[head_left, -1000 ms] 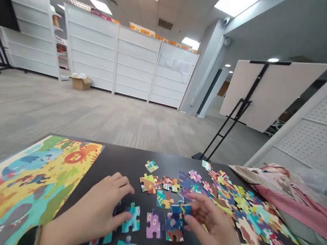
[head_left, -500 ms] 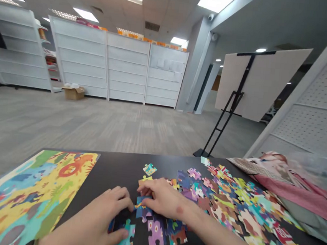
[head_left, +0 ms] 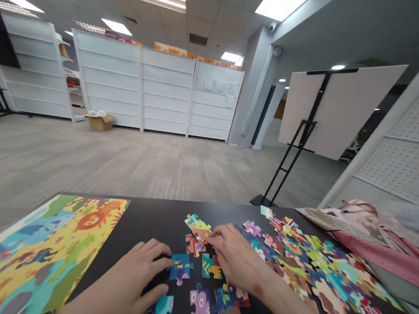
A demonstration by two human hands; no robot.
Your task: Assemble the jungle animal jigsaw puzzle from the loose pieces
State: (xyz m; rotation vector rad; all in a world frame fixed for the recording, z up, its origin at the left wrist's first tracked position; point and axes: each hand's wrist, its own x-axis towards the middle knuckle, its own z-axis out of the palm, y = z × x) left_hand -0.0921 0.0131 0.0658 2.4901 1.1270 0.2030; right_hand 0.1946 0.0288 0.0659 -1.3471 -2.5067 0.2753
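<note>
My left hand (head_left: 129,273) rests on the black table with its fingers bent and its thumb apart. Its index fingertip is at the left edge of a blue puzzle piece (head_left: 181,268). Teal puzzle pieces (head_left: 161,313) lie partly under that hand. My right hand (head_left: 238,258) reaches in from the right, its fingertips together at the right edge of a tan-and-brown puzzle piece (head_left: 201,232). Below this lies a red-brown piece (head_left: 195,245). A teal-and-yellow piece (head_left: 211,266) is just under the right fingers. Closer to me are a purple piece with eyes (head_left: 201,307) and a dark blue piece (head_left: 228,304).
A colourful picture sheet (head_left: 52,245) lies on the left of the black table (head_left: 144,215). Many loose puzzle pieces (head_left: 317,266) spread over the right side. Pink and grey fabric (head_left: 374,247) is heaped at the right edge. Beyond stands an easel with a board (head_left: 301,131).
My right hand has moved right and slightly away from the blue piece, uncovering it and the pieces around it. My left hand has stayed nearly in place. The view has shifted slightly.
</note>
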